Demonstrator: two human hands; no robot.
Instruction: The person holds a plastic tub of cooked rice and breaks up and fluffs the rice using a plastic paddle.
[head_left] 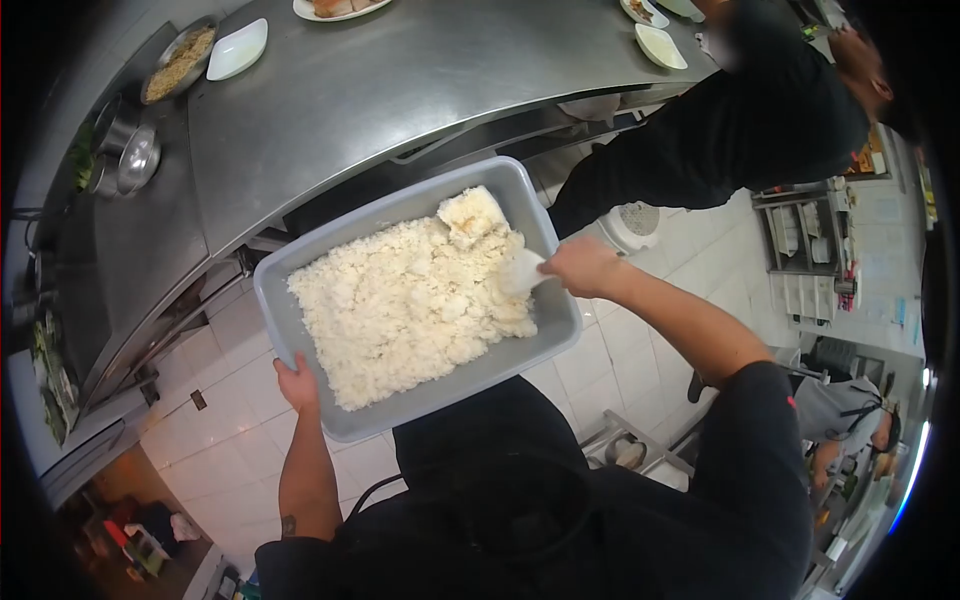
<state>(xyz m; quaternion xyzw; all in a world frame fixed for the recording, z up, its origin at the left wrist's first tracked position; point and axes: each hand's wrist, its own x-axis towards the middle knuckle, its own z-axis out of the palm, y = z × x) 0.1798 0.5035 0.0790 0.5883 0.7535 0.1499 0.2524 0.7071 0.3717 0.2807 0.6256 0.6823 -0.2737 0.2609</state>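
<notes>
A grey rectangular tub [462, 368] full of white cooked rice [400, 300] is held in front of my body. My left hand [296, 384] grips its rim at the lower left corner. Over the right rim, my right hand [582, 268] is closed round the handle of a white paddle [522, 272], whose blade touches the rice. A large clump of rice [473, 215] stands up from the rest near the tub's upper right corner.
A steel counter [400, 80] runs beyond the tub, with a white dish [238, 50], a bowl of grain-like food [180, 65] and metal bowls [139, 160]. One person in black [720, 120] stands at right; another person [840, 408] is farther back.
</notes>
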